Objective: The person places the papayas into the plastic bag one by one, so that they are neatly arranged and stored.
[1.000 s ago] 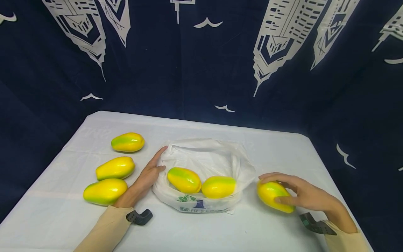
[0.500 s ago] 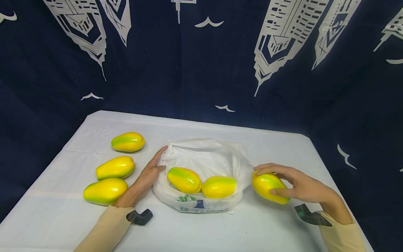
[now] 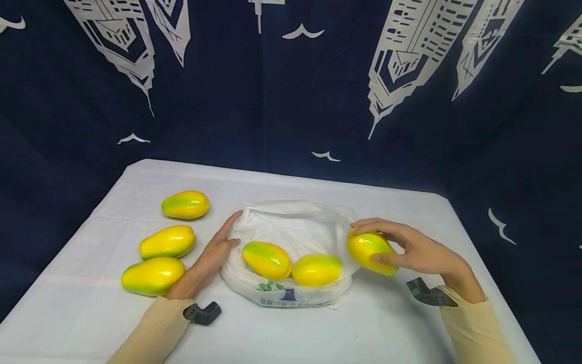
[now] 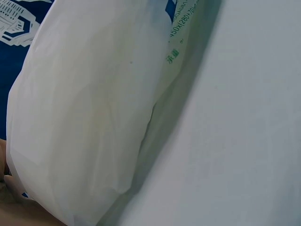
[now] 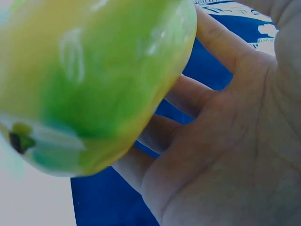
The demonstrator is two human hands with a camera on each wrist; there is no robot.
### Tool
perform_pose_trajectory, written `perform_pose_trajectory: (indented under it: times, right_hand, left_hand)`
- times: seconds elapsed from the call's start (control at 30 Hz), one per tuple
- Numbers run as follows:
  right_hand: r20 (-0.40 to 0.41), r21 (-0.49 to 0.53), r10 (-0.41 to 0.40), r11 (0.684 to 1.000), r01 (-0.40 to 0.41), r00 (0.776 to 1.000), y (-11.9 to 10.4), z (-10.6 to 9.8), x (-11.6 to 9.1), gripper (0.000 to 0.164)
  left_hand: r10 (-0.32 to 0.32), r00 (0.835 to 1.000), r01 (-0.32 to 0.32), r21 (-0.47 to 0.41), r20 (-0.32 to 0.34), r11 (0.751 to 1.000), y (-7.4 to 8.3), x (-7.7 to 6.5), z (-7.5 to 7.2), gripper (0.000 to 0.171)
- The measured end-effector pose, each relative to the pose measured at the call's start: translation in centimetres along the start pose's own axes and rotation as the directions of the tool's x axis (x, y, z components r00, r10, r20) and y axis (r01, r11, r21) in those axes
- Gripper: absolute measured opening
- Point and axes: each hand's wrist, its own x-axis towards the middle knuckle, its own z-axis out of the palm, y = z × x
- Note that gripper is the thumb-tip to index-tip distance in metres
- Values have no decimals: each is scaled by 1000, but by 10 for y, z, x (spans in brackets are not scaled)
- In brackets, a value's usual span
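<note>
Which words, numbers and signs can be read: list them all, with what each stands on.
"低碳环保": on the front of the white bag; the characters after it are too small to read.
"450X(280+70", as far as it reads: green print on the same bag; characters near it are blurred.

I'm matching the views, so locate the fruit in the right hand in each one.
Head: the held fruit is right of centre, in the right hand.
Left wrist: not in this picture.
Right wrist: the held fruit fills much of the upper left.
Shared landmark: the blue cloth with white prints shows in all three.
</note>
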Motion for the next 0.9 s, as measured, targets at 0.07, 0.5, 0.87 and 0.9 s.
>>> perform_pose_trajectory:
  times: [0.07, 0.5, 0.87, 0.9]
  right_hand:
    - [-7, -5, 5, 1000, -5, 1000, -2, 1, 6, 54]
    - [-15, 70, -42, 997, 43, 999, -10, 12, 52, 52]
    - [3, 52, -77, 996, 77, 997, -5, 31, 81, 50]
    - [5, 49, -78, 996, 78, 997, -4, 33, 83, 50]
  left_hand:
    - [-1, 1000, 1, 0, 2, 1000, 0, 0, 0, 68]
    - [-5, 1000, 5, 10, -10, 1000, 1, 0, 0, 69]
    - [2, 1000, -2, 10, -7, 1000, 0, 0, 1, 69]
    - [1, 1000, -1, 10, -6, 1000, 0, 0, 1, 69]
